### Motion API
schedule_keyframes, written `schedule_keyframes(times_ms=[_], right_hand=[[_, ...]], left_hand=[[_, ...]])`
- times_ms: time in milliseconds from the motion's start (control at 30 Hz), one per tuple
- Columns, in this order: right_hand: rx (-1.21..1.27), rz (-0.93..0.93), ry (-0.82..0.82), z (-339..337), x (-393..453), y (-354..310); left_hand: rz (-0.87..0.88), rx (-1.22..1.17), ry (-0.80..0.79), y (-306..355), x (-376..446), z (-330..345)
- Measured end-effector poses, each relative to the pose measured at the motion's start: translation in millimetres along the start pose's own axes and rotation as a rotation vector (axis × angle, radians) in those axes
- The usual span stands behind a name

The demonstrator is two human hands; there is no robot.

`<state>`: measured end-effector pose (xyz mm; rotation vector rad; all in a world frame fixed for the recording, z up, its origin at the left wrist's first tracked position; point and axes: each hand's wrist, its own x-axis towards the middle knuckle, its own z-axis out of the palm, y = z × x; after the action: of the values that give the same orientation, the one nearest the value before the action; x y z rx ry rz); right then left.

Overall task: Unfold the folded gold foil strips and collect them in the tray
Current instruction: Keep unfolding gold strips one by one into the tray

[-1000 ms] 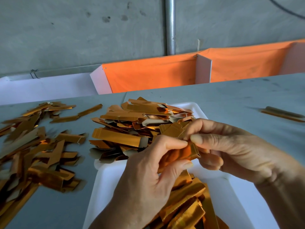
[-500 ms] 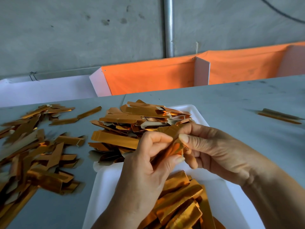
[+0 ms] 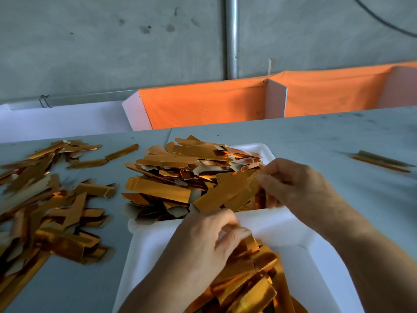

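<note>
Gold foil strips are heaped in the far compartment of a white tray, spilling over its far and left rim, and a second batch is seen in the near compartment. One opened strip is pinched at its right end by the right hand, fingers curled on it, and is held just above the heap by the divider between the compartments. The left hand is lowered into the near compartment, its fingers bent onto the strips there; motion blur prevents telling whether one is gripped or only touched. The tray is placed at the near middle of the grey surface. A loose pile of strips is spread over the left part of the surface, just beside the tray. A single pair of strips is laid well apart near the right edge. Beyond the far edge, an orange cloth bin is seen against a concrete wall, with a metal pipe running upright.
</note>
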<state>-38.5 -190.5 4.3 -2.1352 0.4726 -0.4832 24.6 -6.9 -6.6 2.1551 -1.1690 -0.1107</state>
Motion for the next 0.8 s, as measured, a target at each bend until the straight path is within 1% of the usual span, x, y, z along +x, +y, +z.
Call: schedule_keyframes(times_ms=[33, 67, 100, 167, 233, 300, 333, 400, 467, 500, 567, 633, 733, 800], right_hand=[[-0.138, -0.036, 0.114, 3, 2, 1], [-0.299, -0.041, 0.143, 7, 4, 1], [-0.422, -0.025, 0.108, 12, 5, 3], [-0.564, 0.046, -0.044, 21, 6, 8], [-0.653, 0.066, -0.151, 26, 8, 13], [-0.662, 0.075, -0.174, 27, 9, 15], [-0.652, 0.075, -0.161, 27, 9, 15], [-0.638, 0.049, -0.111, 28, 9, 15], [-0.603, -0.004, -0.088, 30, 8, 13], [-0.582, -0.03, -0.1, 32, 7, 11], [-0.552, -0.062, -0.118, 38, 5, 8], [-0.468, -0.074, -0.094, 43, 5, 6], [-0.182, -0.027, -0.068, 39, 7, 1], [0.122, 0.017, -0.072, 35, 8, -1]], left_hand=[[0.014, 0.036, 0.048, 0, 1, 1], [0.029, 0.065, 0.093, 0, 2, 2], [0.039, 0.087, 0.136, -1, 3, 3], [0.017, 0.124, 0.202, -3, 4, 3], [-0.039, 0.186, 0.256, -8, 4, 2], [-0.081, 0.236, 0.325, -14, 6, 2], [-0.117, 0.25, 0.331, -17, 7, 2], [-0.194, 0.26, 0.26, -18, 9, 2], [-0.211, 0.233, 0.172, -16, 10, 2], [-0.201, 0.21, 0.152, -15, 9, 3], [-0.179, 0.175, 0.172, -15, 9, 4], [-0.194, 0.147, 0.221, -16, 10, 5], [-0.198, 0.083, 0.302, -15, 9, 5], [-0.151, 0.039, 0.361, -15, 9, 5]])
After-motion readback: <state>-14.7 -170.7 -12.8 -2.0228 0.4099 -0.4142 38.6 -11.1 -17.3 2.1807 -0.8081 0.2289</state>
